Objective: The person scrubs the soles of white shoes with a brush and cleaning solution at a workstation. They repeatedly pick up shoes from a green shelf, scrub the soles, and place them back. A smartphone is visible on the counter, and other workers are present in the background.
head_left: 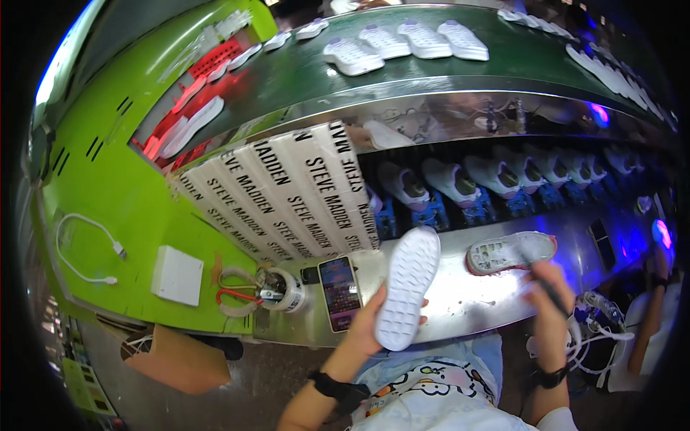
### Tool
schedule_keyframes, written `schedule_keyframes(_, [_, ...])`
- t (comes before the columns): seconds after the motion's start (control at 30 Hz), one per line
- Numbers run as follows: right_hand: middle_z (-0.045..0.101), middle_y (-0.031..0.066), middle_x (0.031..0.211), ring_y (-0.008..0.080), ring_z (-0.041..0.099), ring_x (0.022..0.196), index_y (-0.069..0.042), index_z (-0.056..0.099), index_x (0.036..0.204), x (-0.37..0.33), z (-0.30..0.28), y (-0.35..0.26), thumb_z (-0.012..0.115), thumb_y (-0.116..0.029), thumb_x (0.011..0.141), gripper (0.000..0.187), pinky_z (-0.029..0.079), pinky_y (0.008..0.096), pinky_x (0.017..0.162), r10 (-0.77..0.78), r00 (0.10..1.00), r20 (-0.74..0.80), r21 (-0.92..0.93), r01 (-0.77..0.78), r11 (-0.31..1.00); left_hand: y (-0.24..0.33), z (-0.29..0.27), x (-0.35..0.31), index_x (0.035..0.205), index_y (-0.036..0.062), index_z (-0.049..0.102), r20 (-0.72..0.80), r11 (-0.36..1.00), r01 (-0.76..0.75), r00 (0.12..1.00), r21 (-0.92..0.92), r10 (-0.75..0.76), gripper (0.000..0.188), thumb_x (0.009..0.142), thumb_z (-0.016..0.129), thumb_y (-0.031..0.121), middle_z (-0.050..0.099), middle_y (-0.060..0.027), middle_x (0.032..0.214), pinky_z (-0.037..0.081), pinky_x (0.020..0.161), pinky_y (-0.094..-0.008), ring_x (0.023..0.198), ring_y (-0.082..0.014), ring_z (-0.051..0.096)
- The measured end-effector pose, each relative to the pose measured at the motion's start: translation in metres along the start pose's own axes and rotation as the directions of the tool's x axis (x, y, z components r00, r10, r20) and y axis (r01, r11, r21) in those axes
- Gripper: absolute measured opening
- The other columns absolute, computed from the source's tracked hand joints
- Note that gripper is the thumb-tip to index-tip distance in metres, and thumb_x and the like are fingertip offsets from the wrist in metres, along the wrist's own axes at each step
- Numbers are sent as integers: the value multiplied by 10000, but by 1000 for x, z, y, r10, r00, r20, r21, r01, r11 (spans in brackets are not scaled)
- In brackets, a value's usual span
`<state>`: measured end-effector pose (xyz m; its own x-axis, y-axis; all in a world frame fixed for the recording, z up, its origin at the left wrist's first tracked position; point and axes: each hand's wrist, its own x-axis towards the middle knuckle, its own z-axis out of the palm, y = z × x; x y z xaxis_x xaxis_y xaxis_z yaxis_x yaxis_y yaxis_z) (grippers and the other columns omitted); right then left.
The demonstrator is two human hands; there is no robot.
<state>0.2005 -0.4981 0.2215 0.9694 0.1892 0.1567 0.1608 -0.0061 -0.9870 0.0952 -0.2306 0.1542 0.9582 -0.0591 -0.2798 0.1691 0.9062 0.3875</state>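
Observation:
A white shoe sole (408, 287) stands nearly upright in my left hand (370, 327), its treaded face showing. My fingers wrap around its lower edge. My right hand (550, 291), smeared by motion, grips a slim dark-handled tool (552, 293). The far end of the tool is blurred and lies over a second sole (496, 258), grey-white with a reddish rim, on the metal bench (460, 298). Whether the tool touches that sole I cannot tell.
A phone (340, 293) and a cup of tools (287, 291) stand left of the soles, before a printed cardboard sheet (287, 194). Shoe uppers (456, 183) line the conveyor ahead; more soles (424, 39) sit on the green belt (302, 79). A co-worker's arm (650, 309) is at right.

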Motion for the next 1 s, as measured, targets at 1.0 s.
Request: schedule_keyframes(1.0, [683, 104, 971, 266, 636, 877, -87, 697, 1013, 22, 42, 0, 649, -74, 763, 255, 505, 339, 798, -127, 269, 955, 33, 326, 945, 13, 32, 81, 1175, -35, 583, -72, 534, 441, 815, 721, -574, 363, 947, 538, 245, 651, -121, 1062, 539, 748, -263, 876, -142, 643])
